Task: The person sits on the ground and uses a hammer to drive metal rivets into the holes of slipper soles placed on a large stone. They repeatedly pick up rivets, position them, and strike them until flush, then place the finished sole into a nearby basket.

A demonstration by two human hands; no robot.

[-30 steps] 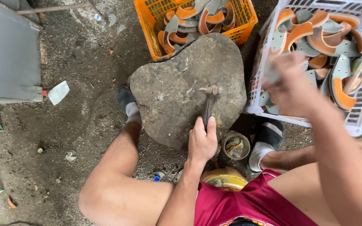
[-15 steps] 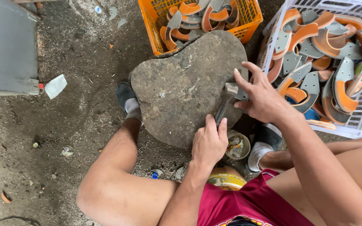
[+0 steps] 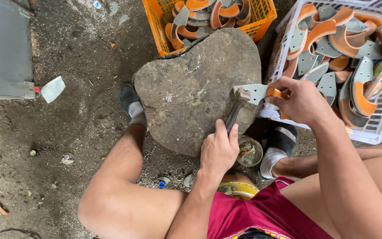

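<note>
From the head camera, looking straight down, the person sits low with knees spread around a broad, flat grey stone slab that rests on the dirt floor and serves as the work surface. It lies between the feet, so both hands meet over it without stretching.

The left hand is clenched around the dark handle of a hammer with a worn, blocky metal head. The forearm comes up from the near edge of the picture, the wrist is straight, and the handle slants up and to the right, so the head sits over the right part of the slab.

The right hand pinches a flat grey curved piece with an orange rim. Its grip closes on the orange end, leaving the grey end free and lying on the slab's right edge. That grey end is touching or just beside the hammer head; which one cannot be told. The right arm crosses in from the near right, with the elbow bent and the wrist turned inward.

A white plastic lattice crate full of similar grey and orange pieces stands just right of the slab, close beside the right hand. An orange plastic crate with more of them sits at the far edge of the slab. A small round tin lies near the left hand, between the slab and a dark sandal with a white sock.
</note>
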